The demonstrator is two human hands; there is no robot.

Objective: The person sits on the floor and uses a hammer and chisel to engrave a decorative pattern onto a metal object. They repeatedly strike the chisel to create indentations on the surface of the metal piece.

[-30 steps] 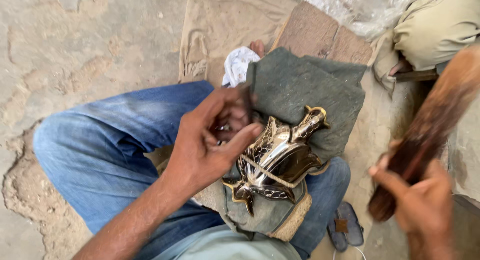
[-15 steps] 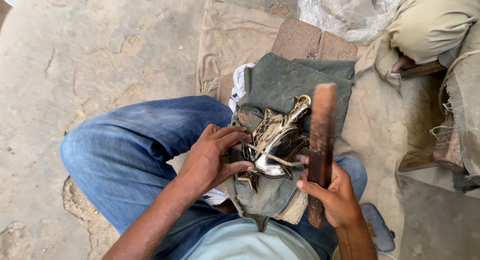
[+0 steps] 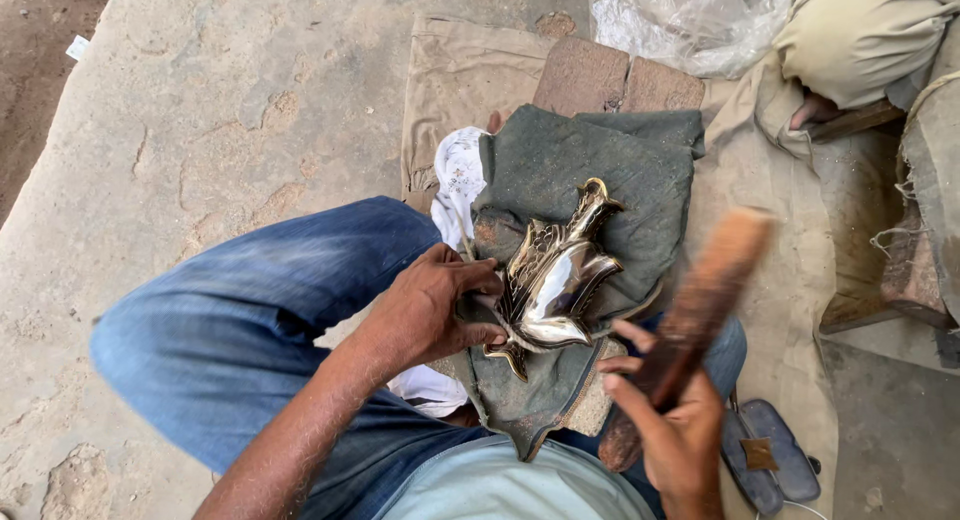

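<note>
A shiny brass bird-shaped figure (image 3: 555,275) lies on a dark green cloth (image 3: 600,170) spread over my lap. My left hand (image 3: 430,310) presses on the figure's left side, with a small thin tool pinched in its fingers. My right hand (image 3: 675,430) grips the lower end of a brown wooden stick (image 3: 700,315), which slants up to the right of the figure and looks blurred. My legs in blue jeans (image 3: 250,320) are folded beneath the cloth.
A white rag (image 3: 455,175) sticks out left of the green cloth. Two bricks (image 3: 615,80) lie beyond it on tan sacking (image 3: 460,75). A crumpled plastic sheet (image 3: 690,20) lies at the top. Another person's foot (image 3: 815,110) rests at top right. A sandal (image 3: 765,460) lies lower right.
My right hand brought the stick from far right to the figure, then tilted it away to the right. The left hand settled lower on the figure. The camera view shifted.
</note>
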